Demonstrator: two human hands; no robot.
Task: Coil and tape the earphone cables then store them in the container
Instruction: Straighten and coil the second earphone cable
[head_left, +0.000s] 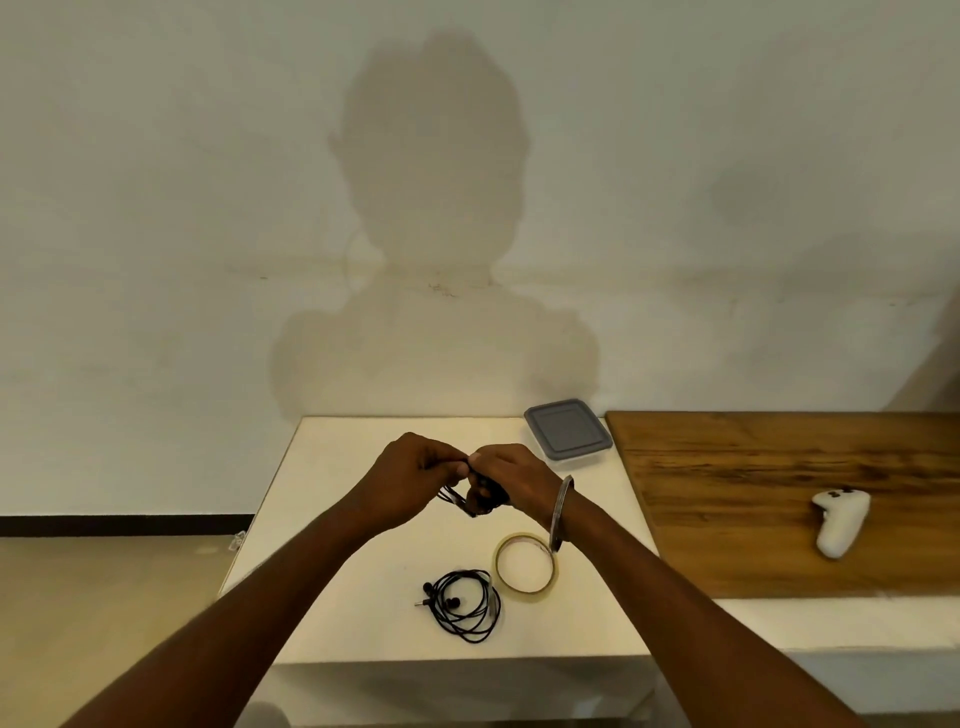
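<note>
A black earphone cable (480, 493) is held in the air over the middle of the white worktop (337, 447), bunched into a small bundle between both hands. The left hand (410, 475) has its fingers curled and pinches the cable at the top of the bundle, with a few loops hanging below its fingertips. The right hand (511, 475) meets it knuckle to knuckle, its fingers curled round the rest of the bundle. Whether any tape is on this cable cannot be told. A metal bangle (561, 512) sits on the right wrist.

A second earphone set (465, 605) lies in a loose coil on the near part of the worktop, its plug and earbuds sticking out to the left. Just beside it, to the right and slightly farther back, a tape roll (525, 590) lies flat.

The container (567, 428), with its grey lid on, stands at the far right corner of the worktop, by the wall. To the right, a wooden board (753, 493) carries a white controller (839, 522).
</note>
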